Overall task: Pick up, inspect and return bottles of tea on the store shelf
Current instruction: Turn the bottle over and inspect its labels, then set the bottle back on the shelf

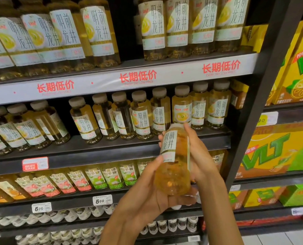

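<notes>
A bottle of pale yellow tea [173, 161] with a white label is held up in front of the shelves, tilted slightly. My left hand [147, 193] cups its base from below and the left. My right hand [198, 152] wraps the bottle's right side, fingertips reaching its cap. Behind it, a row of identical tea bottles [141, 115] stands on the middle shelf [94, 152], with a gap in the row left of centre.
Larger bottles of the same tea [101, 34] fill the upper shelf. Other tea bottles [110, 177] and small white bottles [173, 225] sit on lower shelves. A dark upright post [258, 106] divides off yellow drink cartons [274, 152] at the right.
</notes>
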Tool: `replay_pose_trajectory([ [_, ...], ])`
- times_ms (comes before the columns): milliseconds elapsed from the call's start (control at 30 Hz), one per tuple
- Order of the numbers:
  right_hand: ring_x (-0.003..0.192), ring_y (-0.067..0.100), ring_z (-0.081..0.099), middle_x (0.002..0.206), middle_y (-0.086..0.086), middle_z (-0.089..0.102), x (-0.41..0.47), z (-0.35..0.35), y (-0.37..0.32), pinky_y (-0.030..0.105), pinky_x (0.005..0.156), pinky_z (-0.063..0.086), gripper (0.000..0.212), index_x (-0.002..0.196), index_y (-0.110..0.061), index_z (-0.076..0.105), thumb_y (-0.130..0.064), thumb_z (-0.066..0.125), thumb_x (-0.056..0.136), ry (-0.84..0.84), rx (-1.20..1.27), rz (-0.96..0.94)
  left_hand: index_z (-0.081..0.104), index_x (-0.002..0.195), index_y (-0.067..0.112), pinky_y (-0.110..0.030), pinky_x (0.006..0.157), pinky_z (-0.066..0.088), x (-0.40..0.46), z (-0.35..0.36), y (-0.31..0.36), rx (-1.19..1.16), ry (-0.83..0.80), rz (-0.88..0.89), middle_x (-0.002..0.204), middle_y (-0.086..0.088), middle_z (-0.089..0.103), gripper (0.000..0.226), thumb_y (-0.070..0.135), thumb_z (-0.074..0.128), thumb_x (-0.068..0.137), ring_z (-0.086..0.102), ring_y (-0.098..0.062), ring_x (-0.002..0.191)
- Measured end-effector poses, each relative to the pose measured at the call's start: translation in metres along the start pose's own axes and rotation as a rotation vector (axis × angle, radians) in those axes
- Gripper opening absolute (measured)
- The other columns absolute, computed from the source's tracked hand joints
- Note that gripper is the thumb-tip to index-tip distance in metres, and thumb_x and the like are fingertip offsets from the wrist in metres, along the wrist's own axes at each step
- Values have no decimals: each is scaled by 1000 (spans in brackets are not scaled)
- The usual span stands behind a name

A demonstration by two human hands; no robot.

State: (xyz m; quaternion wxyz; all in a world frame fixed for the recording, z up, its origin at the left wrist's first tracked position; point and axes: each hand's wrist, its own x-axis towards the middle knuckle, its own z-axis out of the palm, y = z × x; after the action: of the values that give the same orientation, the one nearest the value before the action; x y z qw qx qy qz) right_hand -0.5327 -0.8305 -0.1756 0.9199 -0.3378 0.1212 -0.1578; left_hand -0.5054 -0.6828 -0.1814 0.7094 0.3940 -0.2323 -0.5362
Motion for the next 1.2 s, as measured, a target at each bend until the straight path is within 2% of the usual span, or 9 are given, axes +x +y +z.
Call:
replay_pose_trajectory([
  [100,95,26,71,103,20,71,-2,4,0,34,73,58,57,123,-5,54,-44,58,81,-37,-69,-221,70,112,10,-38,69,58,-3,-6,4,92,86,7,96,-21,70,64,58,61,71,69,-28,71],
  [233,102,22,68,109,7,72,-8,13,-2,30,80,56,50,115,-23,61,-55,59,77,-79,-317,-374,72,103,33,-23,67,56,-10,-9,9,472,203,68,97,-2,75,39,51,68,69,72,-18,81],
  [300,103,19,68,108,2,72,-11,16,-4,26,80,55,43,114,-29,59,-56,54,80,-94,-446,-402,63,111,31,-16,68,53,-10,-13,8,583,245,131,103,7,74,45,45,74,69,71,-9,89],
  [433,104,18,66,107,-1,71,-17,19,-7,27,85,54,30,115,-35,60,-48,58,87,-183,-559,-482,56,118,30,-16,77,52,-3,-15,2,625,256,272,109,9,72,58,33,79,64,68,-8,101],
  [667,106,15,64,115,-2,67,-22,21,-21,26,83,52,47,123,-39,58,-57,64,80,-294,-621,-547,54,122,42,-19,87,51,18,-14,-2,686,293,453,119,8,67,58,23,79,73,63,-11,111],
  [800,111,14,63,121,-3,65,-14,37,-37,23,82,52,57,126,-46,54,-65,66,74,-340,-646,-544,49,129,32,-14,82,51,31,-11,15,753,446,581,115,12,67,66,16,80,74,64,-5,106],
  [933,107,15,65,117,1,67,-3,71,-60,21,80,52,46,124,-38,56,-45,69,81,-372,-646,-653,46,132,28,-12,85,50,42,3,44,821,543,699,119,9,62,69,11,80,74,61,1,106],
  [1067,101,17,68,108,2,70,7,111,-89,25,79,55,37,117,-24,57,-35,63,83,-353,-583,-806,40,129,44,-11,86,48,43,23,86,920,460,782,122,18,57,57,31,70,83,55,8,110],
  [1200,98,17,67,103,0,69,18,144,-118,31,84,55,27,121,-14,53,-23,53,96,-374,-553,-932,34,143,30,-7,90,45,42,31,130,1039,405,833,132,17,53,63,27,66,89,51,9,116],
])
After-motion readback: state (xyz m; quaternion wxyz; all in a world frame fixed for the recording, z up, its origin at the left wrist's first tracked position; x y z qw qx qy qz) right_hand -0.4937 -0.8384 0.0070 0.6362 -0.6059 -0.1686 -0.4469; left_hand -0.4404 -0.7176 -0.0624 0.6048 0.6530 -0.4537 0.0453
